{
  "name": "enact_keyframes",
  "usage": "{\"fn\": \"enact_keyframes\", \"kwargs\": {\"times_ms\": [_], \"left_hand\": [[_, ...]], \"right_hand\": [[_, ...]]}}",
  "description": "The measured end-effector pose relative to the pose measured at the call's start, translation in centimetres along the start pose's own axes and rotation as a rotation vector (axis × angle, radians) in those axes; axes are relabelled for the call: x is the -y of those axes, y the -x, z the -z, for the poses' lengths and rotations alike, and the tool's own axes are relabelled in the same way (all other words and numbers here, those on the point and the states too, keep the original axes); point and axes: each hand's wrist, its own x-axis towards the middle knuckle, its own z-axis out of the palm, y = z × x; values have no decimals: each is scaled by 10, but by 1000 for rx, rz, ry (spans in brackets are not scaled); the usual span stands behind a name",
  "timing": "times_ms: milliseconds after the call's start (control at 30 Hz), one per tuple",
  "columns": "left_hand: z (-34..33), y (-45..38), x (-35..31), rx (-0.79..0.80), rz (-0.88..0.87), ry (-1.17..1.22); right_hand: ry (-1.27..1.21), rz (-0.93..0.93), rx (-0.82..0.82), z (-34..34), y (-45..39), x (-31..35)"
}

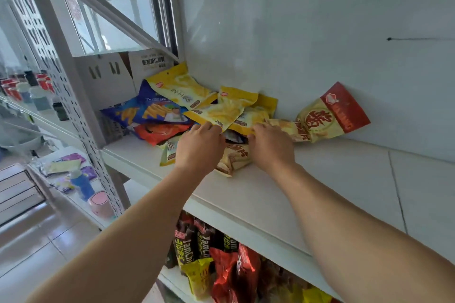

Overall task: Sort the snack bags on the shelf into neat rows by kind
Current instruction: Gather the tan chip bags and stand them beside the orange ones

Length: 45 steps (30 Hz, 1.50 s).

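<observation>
Hands hide bags beneath.

Yellow bags, blue bag, red-cream bag, white shelf.

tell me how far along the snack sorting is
Barely started. Done: nothing is in rows; at most one red-topped bag leans alone against the wall. In hand: the left hand and right hand grip yellow bags atop the heap. Left: the blue bags, orange bag and the rest.
</observation>
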Motion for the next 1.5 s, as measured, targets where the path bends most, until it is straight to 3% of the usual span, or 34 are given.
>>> {"fn": "enact_keyframes", "kwargs": {"times_ms": [167, 267, 367, 533, 733, 900, 1133, 1300, 1500], "left_hand": [[-18, -41, 6, 66, -6, 159], [-23, -63, 2, 234, -4, 299], [-24, -79, -8, 435, -43, 411], [-32, -75, -23, 696, -230, 365], [-42, -72, -15, 807, -231, 531], [-51, -66, -6, 634, -272, 376], [-56, -60, -13, 470, -249, 186], [-53, -57, -19, 568, -247, 140], [-31, -59, -18, 804, -366, 463]], "right_hand": [[-249, -319, -199, -18, -20, -2], [-413, -615, -329, -25, -20, -11], [-403, -856, -446, -30, -20, -23], [-529, -1153, -468, -38, -25, -45], [-750, -1285, -518, -42, -53, -55], [-674, -1331, -424, -42, -56, -59], [-762, -1267, -520, -35, -41, -61], [-974, -1231, -541, -16, -16, -64], [-1112, -1190, -515, 3, 10, -66]]}}
